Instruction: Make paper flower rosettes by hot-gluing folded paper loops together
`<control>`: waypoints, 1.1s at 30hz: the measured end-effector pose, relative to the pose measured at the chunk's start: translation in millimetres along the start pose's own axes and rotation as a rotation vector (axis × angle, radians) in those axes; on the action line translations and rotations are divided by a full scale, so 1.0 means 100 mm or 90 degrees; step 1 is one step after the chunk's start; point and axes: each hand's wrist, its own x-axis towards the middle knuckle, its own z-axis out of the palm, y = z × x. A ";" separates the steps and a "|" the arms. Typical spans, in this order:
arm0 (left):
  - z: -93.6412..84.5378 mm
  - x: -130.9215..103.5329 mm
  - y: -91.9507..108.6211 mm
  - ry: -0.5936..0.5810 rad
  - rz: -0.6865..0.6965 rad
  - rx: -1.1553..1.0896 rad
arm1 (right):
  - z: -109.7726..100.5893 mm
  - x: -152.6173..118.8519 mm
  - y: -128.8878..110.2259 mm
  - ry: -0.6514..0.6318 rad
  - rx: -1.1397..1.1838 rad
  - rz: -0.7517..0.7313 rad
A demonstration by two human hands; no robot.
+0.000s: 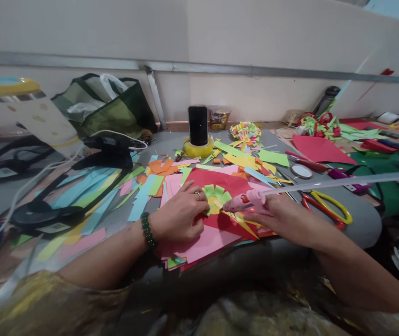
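Note:
A paper flower [216, 192] with a fringed green rim and yellow middle lies over red paper [236, 184] in front of me. With bent fingers, my left hand [181, 210] grips the flower's left edge. My right hand [285, 217] is wrapped around a pink hot glue gun [246, 201], its nozzle pointing left at the flower's yellow part. A long clear glue stick [325, 183] runs out of the gun's back to the right. Under the red paper is a stack of pink sheets [204, 247]. Yellow pointed strips [243, 224] lie below the nozzle.
A phone [198, 123] stands in a yellow tape roll [197, 149] behind the papers. Near my right hand lie red and yellow scissors [328, 210]. A finished-looking paper rosette [246, 133] and a snack cup [219, 117] sit at the back. Black straps [48, 212] and a cable are at left.

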 end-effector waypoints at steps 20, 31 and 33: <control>0.00 0.00 0.00 0.002 -0.003 0.002 | 0.05 0.11 -0.03 0.010 -0.013 -0.004; 0.00 0.00 0.00 0.000 -0.004 -0.004 | 0.03 0.18 -0.09 -0.023 -0.073 0.056; 0.01 0.00 0.00 0.002 -0.002 -0.003 | 0.03 0.16 -0.08 -0.011 -0.066 0.030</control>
